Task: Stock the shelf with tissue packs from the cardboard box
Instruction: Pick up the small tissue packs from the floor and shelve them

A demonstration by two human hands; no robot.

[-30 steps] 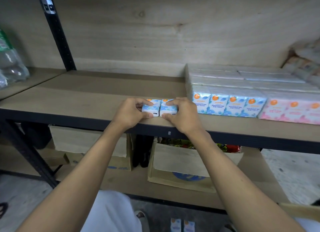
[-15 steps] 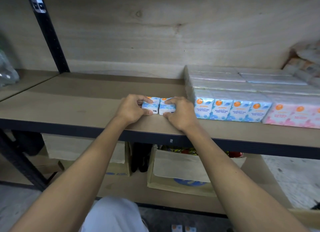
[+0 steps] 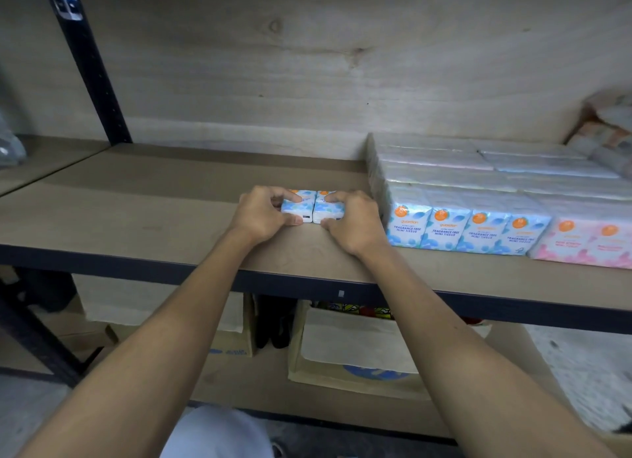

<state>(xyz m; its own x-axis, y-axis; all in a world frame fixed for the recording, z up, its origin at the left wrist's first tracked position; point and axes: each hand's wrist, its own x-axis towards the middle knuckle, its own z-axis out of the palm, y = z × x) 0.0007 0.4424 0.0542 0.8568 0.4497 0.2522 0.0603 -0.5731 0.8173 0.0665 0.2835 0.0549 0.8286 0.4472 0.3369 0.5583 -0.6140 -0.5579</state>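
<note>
On shelf (image 3: 154, 211), near front edge: two small blue tissue packs lie side by side, touching. Left hand (image 3: 263, 215) grips left pack (image 3: 301, 203), thumb on near edge, fingers curled over the far side. Right hand (image 3: 352, 221) grips right pack (image 3: 325, 209) the same way. Just right of right hand: blue packs (image 3: 444, 225) in rows, with pink packs (image 3: 581, 242) beyond them. Below the hands, on the lower level: open cardboard box (image 3: 342, 365).
</note>
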